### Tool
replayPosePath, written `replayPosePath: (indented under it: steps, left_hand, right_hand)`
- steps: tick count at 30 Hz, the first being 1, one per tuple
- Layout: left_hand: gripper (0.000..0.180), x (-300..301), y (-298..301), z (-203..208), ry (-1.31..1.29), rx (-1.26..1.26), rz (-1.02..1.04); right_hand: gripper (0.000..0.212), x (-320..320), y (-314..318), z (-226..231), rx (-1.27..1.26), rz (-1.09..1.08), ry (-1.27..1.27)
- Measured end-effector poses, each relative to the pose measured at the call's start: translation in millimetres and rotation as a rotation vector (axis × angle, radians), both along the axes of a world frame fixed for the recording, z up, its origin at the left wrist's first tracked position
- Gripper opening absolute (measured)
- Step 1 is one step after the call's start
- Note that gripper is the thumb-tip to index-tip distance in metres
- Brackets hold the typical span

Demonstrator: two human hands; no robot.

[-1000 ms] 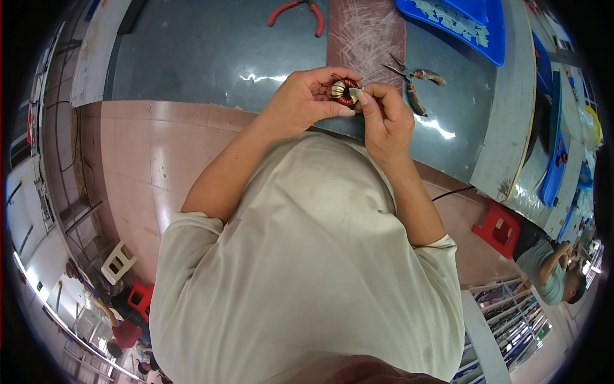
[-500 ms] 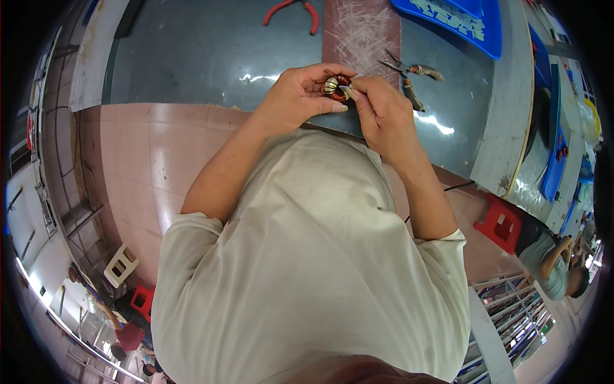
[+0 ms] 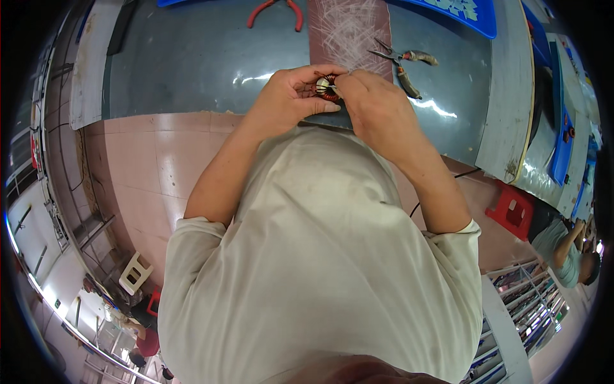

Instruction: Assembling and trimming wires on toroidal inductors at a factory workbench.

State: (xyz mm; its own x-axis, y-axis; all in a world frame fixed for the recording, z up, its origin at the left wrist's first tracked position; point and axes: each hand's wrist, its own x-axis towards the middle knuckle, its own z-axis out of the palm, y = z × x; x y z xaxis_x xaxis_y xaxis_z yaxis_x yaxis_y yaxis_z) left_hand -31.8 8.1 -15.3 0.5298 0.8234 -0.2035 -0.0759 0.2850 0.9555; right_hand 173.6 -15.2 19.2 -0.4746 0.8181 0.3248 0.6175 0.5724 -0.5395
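Note:
Between the fingers and thumb of my left hand (image 3: 289, 101) is a copper-wound toroidal coil (image 3: 329, 93), a ring with reddish-brown wire turns and a pale patch on its left side. My left hand is closed on it, just above the table's near edge. My right hand (image 3: 374, 105) meets the coil from the right, its fingers pinched at the ring's opening. A small pale piece shows there, mostly covered by those fingers, and its kind I cannot make out. Right of my right hand lie long-nose pliers (image 3: 405, 64) with worn, wrapped handles, jaws spread.
Red-handled pliers (image 3: 276, 11) lie at the far side of the grey table (image 3: 173, 64). Thin clear strips are heaped on a brown strip (image 3: 350, 32). A blue tray (image 3: 464, 18) holds pale pieces at far right. A red stool (image 3: 511, 212) and a seated person (image 3: 566, 253) are to the right.
My right hand has turned so that its back faces up more and hides more of the pale piece. My left hand keeps its hold on the coil. The whole view has shifted slightly.

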Motion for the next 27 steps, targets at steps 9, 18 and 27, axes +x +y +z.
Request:
replayPosePath:
  steps: [9, 18, 27]
  left_hand:
    - [0.055, 1, -4, 1, 0.049, 0.007, -0.033]
    - [0.053, 5, -7, 2, 0.077, 0.069, -0.02]
    - [0.052, 0, -3, -3, 0.066, 0.115, -0.063]
  right_hand:
    - [0.019, 5, 1, 7, -0.06, 0.083, -0.135]
    - [0.013, 7, -8, 4, -0.07, 0.014, -0.092]
    - [0.011, 18, 1, -5, -0.395, -0.046, 0.282]
